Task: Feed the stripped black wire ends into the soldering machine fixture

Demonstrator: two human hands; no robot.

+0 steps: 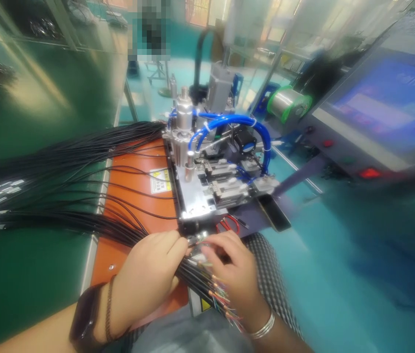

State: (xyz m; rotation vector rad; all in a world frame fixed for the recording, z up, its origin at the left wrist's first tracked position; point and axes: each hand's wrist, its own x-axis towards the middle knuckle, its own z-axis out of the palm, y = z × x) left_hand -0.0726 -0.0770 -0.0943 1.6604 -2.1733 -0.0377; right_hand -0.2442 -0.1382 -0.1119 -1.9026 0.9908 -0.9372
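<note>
My left hand (154, 267) is closed, its fingertips pinching a black cable at the front corner of the machine. Just right of it, my right hand (231, 262) has thumb and fingers pinched at thin wires of the same cable's end. Below both hands runs a bundle of black cables (196, 279), whose stripped ends fan out into coloured wires (222, 296) beside my right wrist. The machine (196, 208), with metal cylinders and blue air hoses (235, 119), stands directly beyond my fingers. My fingers partly hide what they grip.
An orange bench top (134, 196) carries more black cables (64, 147) trailing left. A dark phone (274, 213) and red-handled scissors (231, 224) lie right of the machine. A control screen (391, 105) and a green-rimmed wire spool (288, 104) stand to the right.
</note>
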